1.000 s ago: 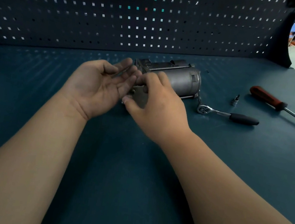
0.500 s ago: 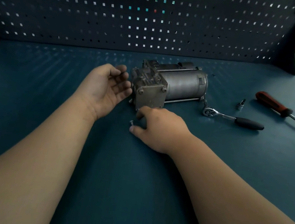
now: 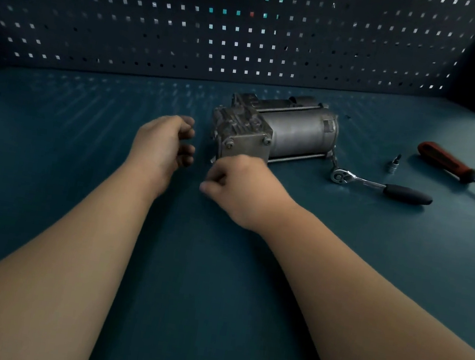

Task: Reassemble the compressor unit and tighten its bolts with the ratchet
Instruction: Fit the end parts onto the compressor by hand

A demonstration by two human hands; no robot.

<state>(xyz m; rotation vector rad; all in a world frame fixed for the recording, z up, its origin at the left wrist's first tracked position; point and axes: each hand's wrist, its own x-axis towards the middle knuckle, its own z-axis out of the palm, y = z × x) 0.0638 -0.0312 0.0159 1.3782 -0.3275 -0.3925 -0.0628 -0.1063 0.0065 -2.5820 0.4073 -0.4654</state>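
Grey cast metal, the compressor unit (image 3: 285,131) lay on its side on the table (image 3: 215,283), just beyond the right fingers. Its bolted end plate faced us, in our judgement so that the bolt holes could be reached. The right hand (image 3: 241,189) was down on the table at the foot of that plate, fingers (image 3: 219,177) curled under; we could not tell whether they had hold of anything. The left hand (image 3: 160,141) hovered just left of the unit, fingers (image 3: 186,150) loosely curled and holding nothing, probably waiting to steady the housing. The ratchet (image 3: 379,186) lay untouched well to the right of the right fingers, with a socket bit (image 3: 392,165) and a red-handled screwdriver (image 3: 446,162) farther right.

Against half a second earlier, the small bolt seen beside the right thumb was no longer visible. The left hand had rolled from palm showing to back showing.
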